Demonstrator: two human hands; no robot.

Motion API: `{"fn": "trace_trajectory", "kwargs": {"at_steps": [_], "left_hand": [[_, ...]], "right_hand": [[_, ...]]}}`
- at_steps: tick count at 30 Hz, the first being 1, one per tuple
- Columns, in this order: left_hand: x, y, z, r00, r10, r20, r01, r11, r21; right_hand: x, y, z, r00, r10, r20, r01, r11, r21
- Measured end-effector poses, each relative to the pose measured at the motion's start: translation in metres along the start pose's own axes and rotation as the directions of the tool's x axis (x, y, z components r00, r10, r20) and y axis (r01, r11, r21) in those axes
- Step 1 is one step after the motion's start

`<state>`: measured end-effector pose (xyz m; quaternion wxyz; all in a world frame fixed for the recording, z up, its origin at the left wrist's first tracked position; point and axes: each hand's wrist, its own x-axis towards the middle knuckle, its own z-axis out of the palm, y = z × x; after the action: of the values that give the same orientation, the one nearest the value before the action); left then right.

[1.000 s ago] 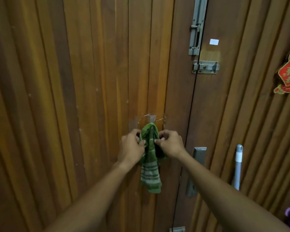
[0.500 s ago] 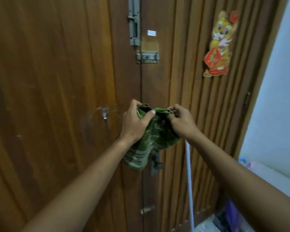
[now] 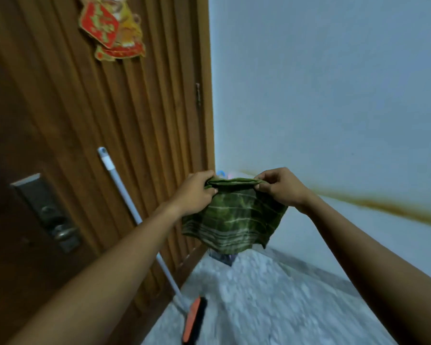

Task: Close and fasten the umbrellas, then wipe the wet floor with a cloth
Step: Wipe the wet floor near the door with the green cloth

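Door point(image 3: 60, 120) left, speckled floor point(image 3: 259, 295) near. I see left hand point(image 3: 197, 192) and right hand point(image 3: 281, 186) pinching cloth point(image 3: 232, 220) top edge; soft, limp, light, grip by corners.

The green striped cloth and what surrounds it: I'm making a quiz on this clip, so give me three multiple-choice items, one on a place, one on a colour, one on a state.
1. Where does the white broom handle rest?
A. Against the brown wooden door
B. Flat on the floor
C. Against the pale blue wall

2. What colour is the broom head?
A. Blue
B. Orange with black bristles
C. Yellow

3. How is the green striped cloth held?
A. Hanging on a hook
B. Bunched in one hand
C. Stretched between the left hand and right hand

Answers: 1 A, the handle slants up along the door. 2 B, orange body, dark bristles. 3 C, each hand pinches a top corner.
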<state>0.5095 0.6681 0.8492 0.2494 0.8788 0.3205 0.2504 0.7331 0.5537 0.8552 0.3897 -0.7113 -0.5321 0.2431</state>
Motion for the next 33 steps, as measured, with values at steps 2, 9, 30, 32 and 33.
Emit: {"fn": "trace_trajectory", "kwargs": {"at_steps": [2,9,30,32,33], "left_hand": [[0.021,0.014,0.049,0.995,-0.010,0.103,0.010,1.000,-0.001],[0.049,0.019,0.216,0.922,-0.080,0.380,0.072,0.997,0.036],[-0.013,-0.297,0.618,0.508,-0.386,0.770,0.416,0.893,0.173],[-0.005,-0.347,0.677,0.489,-0.379,0.785,0.396,0.899,0.187],[0.001,-0.371,0.705,0.503,-0.380,0.777,0.385,0.903,0.192]], "right_hand": [[-0.008,0.048,-0.027,0.998,0.066,-0.015,-0.066,0.998,-0.014],[-0.037,0.202,-0.061,0.946,0.323,0.008,-0.323,0.946,-0.040],[0.008,0.635,0.213,0.691,0.677,0.253,-0.639,0.736,-0.224],[0.034,0.700,0.250,0.677,0.688,0.263,-0.623,0.725,-0.293],[0.048,0.729,0.266,0.683,0.686,0.253,-0.612,0.726,-0.315]]}}
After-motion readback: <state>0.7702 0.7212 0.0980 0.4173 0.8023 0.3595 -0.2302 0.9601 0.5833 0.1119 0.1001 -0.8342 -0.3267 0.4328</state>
